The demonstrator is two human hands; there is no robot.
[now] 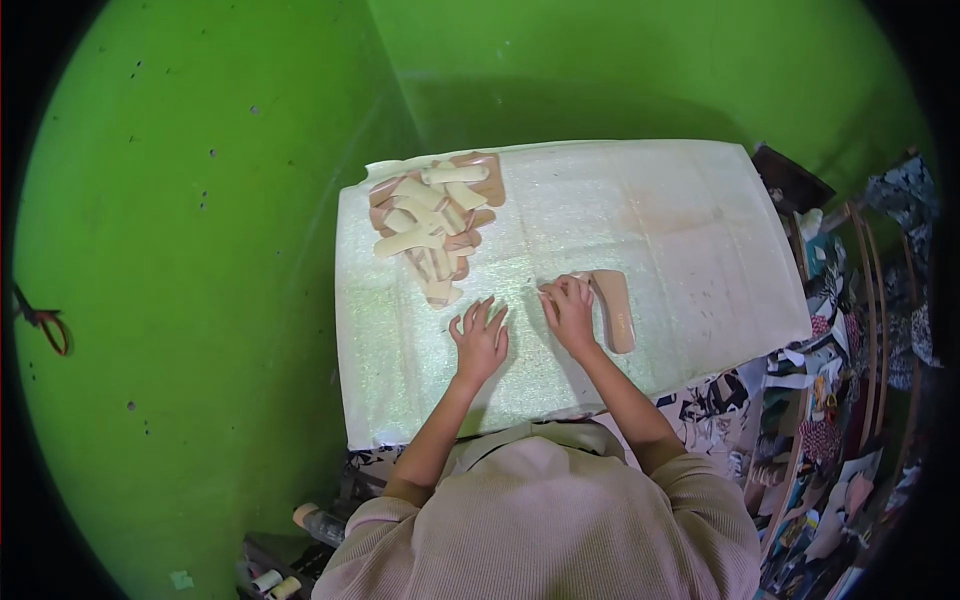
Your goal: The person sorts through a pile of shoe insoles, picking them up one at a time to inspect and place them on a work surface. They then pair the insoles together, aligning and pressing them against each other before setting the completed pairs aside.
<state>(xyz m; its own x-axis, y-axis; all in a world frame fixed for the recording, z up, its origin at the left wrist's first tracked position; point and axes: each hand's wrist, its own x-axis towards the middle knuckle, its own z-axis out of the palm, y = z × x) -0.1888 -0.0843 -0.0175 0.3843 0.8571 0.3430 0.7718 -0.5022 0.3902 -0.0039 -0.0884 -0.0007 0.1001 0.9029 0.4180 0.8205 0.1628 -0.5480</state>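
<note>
Along the left of the frame runs a green wall (200,200), pitted with small holes, and at its far edge hangs a dark thing with an orange-red loop (62,335). Low in the lower left I see two pale spools (275,583) side by side, and just right of them a clear bottle (322,524), tilted. My worktop (720,230), spread with a shiny whitish sheet, fills the middle. On its upper left part lies a loose pile of cream and tan strips (425,215), overlapping at every angle (some rounded at the ends). Below that pile, near the centre, my left hand (483,345) is palm down with its fingers spread wide, holding nothing that I can see. To its right, my right hand (570,315) has its fingers bent and close together; I cannot tell whether they pinch anything. Just beside it, right of centre, a curved tan piece (618,315) lies on the sheet, its upper end bending toward my knuckles. At the upper right a dark box (793,178) sits past the worktop's corner, and down the right edge a wooden rack (790,465) is crammed with coloured scraps (822,440).
</note>
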